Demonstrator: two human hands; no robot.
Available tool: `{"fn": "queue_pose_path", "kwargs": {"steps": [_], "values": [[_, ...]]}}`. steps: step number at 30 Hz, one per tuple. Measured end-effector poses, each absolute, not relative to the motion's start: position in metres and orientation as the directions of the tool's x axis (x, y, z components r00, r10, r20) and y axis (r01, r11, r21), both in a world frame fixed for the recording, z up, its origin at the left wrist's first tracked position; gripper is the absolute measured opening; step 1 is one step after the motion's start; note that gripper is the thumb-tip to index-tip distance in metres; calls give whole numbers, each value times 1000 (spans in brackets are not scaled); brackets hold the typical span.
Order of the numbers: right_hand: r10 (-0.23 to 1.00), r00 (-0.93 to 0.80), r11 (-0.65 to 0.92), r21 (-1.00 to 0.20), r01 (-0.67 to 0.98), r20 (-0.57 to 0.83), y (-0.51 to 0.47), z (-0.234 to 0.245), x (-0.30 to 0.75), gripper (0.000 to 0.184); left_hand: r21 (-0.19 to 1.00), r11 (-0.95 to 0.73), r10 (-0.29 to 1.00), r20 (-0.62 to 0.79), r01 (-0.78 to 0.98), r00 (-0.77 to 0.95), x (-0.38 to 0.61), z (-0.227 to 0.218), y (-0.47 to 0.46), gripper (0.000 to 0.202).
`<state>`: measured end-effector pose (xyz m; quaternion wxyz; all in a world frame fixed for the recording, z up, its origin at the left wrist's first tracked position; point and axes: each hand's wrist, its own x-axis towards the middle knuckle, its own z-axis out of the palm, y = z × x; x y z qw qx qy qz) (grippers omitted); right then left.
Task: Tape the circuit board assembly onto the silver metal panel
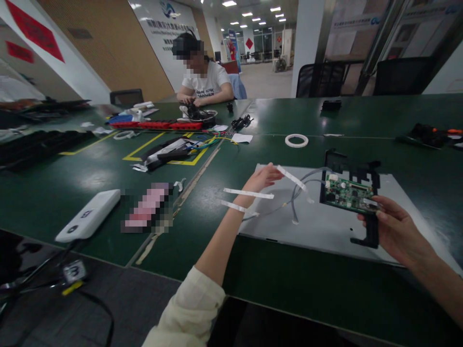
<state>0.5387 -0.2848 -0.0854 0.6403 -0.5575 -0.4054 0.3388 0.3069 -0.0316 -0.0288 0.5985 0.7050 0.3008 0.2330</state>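
Observation:
My right hand (396, 229) grips the right side of a black plastic frame (371, 231) with a green circuit board (349, 193) in it. The frame is held tilted above a flat grey panel (318, 236). Grey cables (294, 205) run left from the board. My left hand (262, 178) reaches over the panel's left part, its fingers stretched out. A white tape strip (292, 177) touches or nearly touches its fingertips; I cannot tell if it is stuck there. Two more strips, an upper tape strip (249, 193) and a lower tape strip (238, 207), cross my left wrist and forearm.
A roll of white tape (296, 140) lies beyond the panel. Left are a phone (148, 207), a white power bank (88, 215) and a black part with wires (170, 153). Across the green table (275, 115) a person (204, 82) handles dark parts.

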Motion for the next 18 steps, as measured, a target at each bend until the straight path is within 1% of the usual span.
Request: {"fn": "queue_pose_path", "kwargs": {"steps": [1,2,4,7,9,11,14,18], "values": [[878,458,157,-988,8,143,-284,-85,540,31,960,-201,725,13,193,689,307,-33,-31,45],[871,471,162,-987,-7,140,-283,-83,540,30,926,-300,717,62,228,694,307,-38,-31,39],[864,486,161,-987,-21,131,-281,-82,539,29,845,-464,635,108,265,765,307,-45,-33,39],[869,482,130,-991,2,115,-279,-80,538,31,702,-632,489,32,329,872,306,-52,-36,45],[874,476,117,-993,-7,100,-278,-80,537,32,651,-664,453,-43,369,891,305,-52,-37,48],[874,479,115,-993,-36,84,-278,-80,537,33,642,-662,423,-106,387,900,304,-49,-36,54],[873,484,109,-990,-92,52,-276,-79,537,32,655,-640,374,-192,402,908,299,-41,-34,61],[883,468,101,-982,-158,15,-276,-78,536,31,716,-584,326,-223,381,919,290,-31,-32,66]]}}
